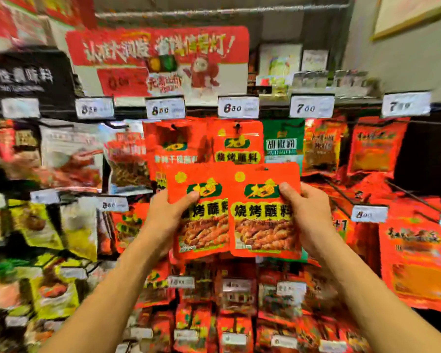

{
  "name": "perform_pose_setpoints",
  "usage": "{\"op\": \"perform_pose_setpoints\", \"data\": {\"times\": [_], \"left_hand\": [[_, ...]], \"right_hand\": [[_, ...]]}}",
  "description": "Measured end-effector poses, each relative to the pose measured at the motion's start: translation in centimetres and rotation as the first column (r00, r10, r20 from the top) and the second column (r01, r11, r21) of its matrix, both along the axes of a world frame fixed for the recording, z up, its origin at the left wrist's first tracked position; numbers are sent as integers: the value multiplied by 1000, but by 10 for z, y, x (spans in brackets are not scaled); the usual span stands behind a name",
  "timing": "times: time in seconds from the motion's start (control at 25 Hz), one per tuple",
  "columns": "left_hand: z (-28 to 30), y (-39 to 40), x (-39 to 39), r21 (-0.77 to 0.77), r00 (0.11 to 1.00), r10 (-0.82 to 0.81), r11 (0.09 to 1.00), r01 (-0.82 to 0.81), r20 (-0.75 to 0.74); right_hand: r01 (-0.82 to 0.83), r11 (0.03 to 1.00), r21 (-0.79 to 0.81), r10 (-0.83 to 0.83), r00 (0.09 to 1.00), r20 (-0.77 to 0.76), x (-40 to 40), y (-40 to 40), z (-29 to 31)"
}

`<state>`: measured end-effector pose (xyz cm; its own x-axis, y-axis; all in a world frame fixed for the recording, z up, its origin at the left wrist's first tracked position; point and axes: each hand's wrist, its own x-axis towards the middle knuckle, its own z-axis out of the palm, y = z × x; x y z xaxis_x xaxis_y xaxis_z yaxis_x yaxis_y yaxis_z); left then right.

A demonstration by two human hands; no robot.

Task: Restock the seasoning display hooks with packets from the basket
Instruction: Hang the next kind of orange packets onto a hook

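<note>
Red display: seasoning packets hang in rows on hooks across the frame; much of it is blurred.
Far left: a black sign (pixel 23 80) with white characters sits at upper left, with blurred yellow packets (pixel 49 225) below it at left.
Banner: a red banner (pixel 158 59) with yellow characters stands at upper centre, above the price tags.
Price tags: white tags run along the top rail, among them one reading 8.00 (pixel 165 107), one reading 6.80 (pixel 238 107) and one reading 7.00 (pixel 312 106).
Left hand (pixel 166 215): raised at centre frame, thumb across the front of the left packet (pixel 201 212), fingers curled behind it, gripping its left edge.
Left packet: red, with a green logo and a picture of skewers; its right edge is tucked behind the right packet.
Right packet (pixel 264 212): same design, overlapping the left one, with a hang hole at its top edge.
Right hand (pixel 308 220): thumb on the front near the logo, fingers behind, gripping the right packet by its right edge.
Hung packet (pixel 237 143): a matching red one hangs on a hook just above and behind the held pair, under the 6.80 tag.
Green packet (pixel 283 141): hangs just beside it, to the right.
Right side: more red packets (pixel 415 263) hang at centre right and lower right.
</note>
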<state>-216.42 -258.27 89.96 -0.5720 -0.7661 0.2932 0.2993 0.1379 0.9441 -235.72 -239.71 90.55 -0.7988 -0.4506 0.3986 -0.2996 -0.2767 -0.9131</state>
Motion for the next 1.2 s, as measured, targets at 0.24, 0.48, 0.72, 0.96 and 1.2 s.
{"op": "perform_pose_setpoints", "data": {"times": [0.24,0.48,0.72,0.96,1.2], "left_hand": [[43,-38,17,-57,987,119,990,-125,-110],[46,-45,-2,-11,991,67,998,-69,-119],[54,-46,-20,-29,996,38,999,-41,-86],[59,-40,-35,-49,995,-37,998,33,-92],[63,-33,-53,-27,998,-32,999,31,-55]], "right_hand": [[64,997,-42,-65,997,-39,-13,-39,62],[120,993,-17,-121,990,-74,-13,-80,85],[242,970,15,-240,967,-87,-11,-99,94],[287,957,35,-285,958,-40,-19,-98,91],[275,956,100,-274,961,-26,-23,-99,94]]}}
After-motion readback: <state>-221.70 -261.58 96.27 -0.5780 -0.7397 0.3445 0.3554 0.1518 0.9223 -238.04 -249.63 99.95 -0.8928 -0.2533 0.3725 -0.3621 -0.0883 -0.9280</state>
